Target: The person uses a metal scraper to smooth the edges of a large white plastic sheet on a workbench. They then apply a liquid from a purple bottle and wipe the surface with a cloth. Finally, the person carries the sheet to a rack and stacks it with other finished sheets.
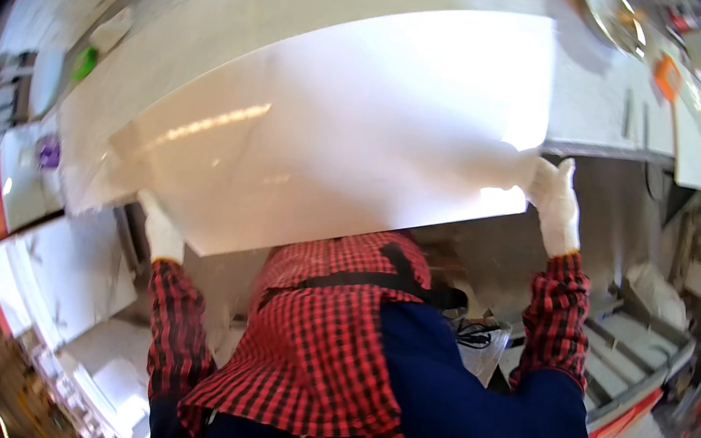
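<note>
A large, glossy pale panel (315, 151) spans the middle of the view, tilted over the worktable (325, 14) in front of me. Light glares off its right part, and a row of lights is mirrored on its left. My right hand (556, 208), in a white glove, grips the panel's right edge; its thumb shows and some fingers are hidden behind the sheet. At the near left corner my left hand (161, 228), also gloved in white, holds the edge, with its fingertips partly hidden by the panel.
A round glass-like dish (614, 21) and an orange object (667, 77) lie at the far right. On the left are a green item (85, 63), a purple roll-like item (48, 151) and stacked white panels (73, 279). A metal rack (627, 352) stands low at the right.
</note>
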Demonstrator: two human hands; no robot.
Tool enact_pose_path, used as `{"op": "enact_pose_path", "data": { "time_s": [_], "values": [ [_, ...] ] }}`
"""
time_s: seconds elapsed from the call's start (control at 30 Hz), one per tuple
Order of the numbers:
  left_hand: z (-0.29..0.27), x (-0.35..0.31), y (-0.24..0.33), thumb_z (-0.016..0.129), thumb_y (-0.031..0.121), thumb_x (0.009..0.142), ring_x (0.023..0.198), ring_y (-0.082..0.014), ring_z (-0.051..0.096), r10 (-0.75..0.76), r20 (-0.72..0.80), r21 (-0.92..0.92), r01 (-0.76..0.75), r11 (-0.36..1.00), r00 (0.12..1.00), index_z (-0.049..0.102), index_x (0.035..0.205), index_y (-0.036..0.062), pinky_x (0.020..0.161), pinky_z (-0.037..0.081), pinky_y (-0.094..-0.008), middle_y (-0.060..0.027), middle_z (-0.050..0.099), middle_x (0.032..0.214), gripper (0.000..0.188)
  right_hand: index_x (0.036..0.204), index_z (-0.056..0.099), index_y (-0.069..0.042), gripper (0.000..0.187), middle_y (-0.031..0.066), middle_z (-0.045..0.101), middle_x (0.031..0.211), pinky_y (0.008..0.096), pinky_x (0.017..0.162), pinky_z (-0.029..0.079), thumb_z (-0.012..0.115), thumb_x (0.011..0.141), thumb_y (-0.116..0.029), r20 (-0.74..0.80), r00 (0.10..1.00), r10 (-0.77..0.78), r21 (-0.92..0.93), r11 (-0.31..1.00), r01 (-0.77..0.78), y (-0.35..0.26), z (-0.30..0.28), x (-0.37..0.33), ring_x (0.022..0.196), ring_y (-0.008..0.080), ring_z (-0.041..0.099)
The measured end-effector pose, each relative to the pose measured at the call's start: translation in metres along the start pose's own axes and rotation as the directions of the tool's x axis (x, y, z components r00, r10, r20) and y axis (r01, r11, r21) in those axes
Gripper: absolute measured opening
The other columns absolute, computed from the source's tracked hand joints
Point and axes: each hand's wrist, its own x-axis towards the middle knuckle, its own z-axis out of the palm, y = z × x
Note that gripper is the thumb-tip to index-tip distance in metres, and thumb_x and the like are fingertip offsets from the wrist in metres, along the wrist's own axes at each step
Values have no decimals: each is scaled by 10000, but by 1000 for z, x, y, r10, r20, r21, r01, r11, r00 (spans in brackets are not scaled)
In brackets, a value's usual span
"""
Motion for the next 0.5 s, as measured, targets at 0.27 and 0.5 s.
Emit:
{"op": "enact_pose_path", "data": {
  "time_s": [0.27,0.5],
  "values": [
    [71,-65,65,435,648,1014,1197,-206,600,-70,48,67,67,995,996,508,1401,-79,1016,480,-313,-136,608,1357,827,1509,390,0,747,114,530,1475,355,1112,406,315,1066,-597,-216,976,-8,37,999,17,-12,59,-23,1332,238,520],
    [57,-82,37,392,696,996,1466,-265,341,-134,16,-58,135,989,991,344,1528,-63,1183,284,-366,-182,372,1593,928,1438,482,55,837,117,563,1412,369,1078,421,313,1036,-660,-274,959,-68,-25,998,63,2,37,-25,1251,248,542]
  ]
}}
